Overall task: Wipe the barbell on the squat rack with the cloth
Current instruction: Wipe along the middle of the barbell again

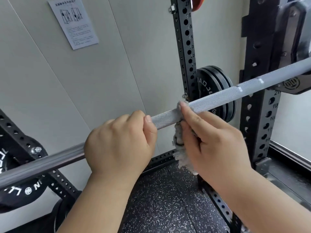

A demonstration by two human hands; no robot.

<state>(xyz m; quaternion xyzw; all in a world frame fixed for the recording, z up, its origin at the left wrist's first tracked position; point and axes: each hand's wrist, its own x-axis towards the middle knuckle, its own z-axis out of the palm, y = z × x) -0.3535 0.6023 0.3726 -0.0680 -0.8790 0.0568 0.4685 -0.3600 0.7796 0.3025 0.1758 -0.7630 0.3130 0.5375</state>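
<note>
The barbell (pixel 227 95) rests on the squat rack (pixel 262 115), its long axis slanting from the lower left of the frame up to the upper right. The left hand (pixel 117 143) grips it at centre, fingers curled over the top. Just to its right, the right hand (pixel 215 140) pinches the cloth (pixel 180 148) around the bar, its fingers (pixel 186 111) close together, the loose end hanging below. The unwiped knurled stretch runs away up-right from the cloth, so the right hand is the nearer for that stroke.

The far upright (pixel 185 47) is numbered from 20 up to about 27. The plate (pixel 207 84) seems to read "LOA", though partly hidden. The wall sheet (pixel 74 22), upper left, is too small to read.
</note>
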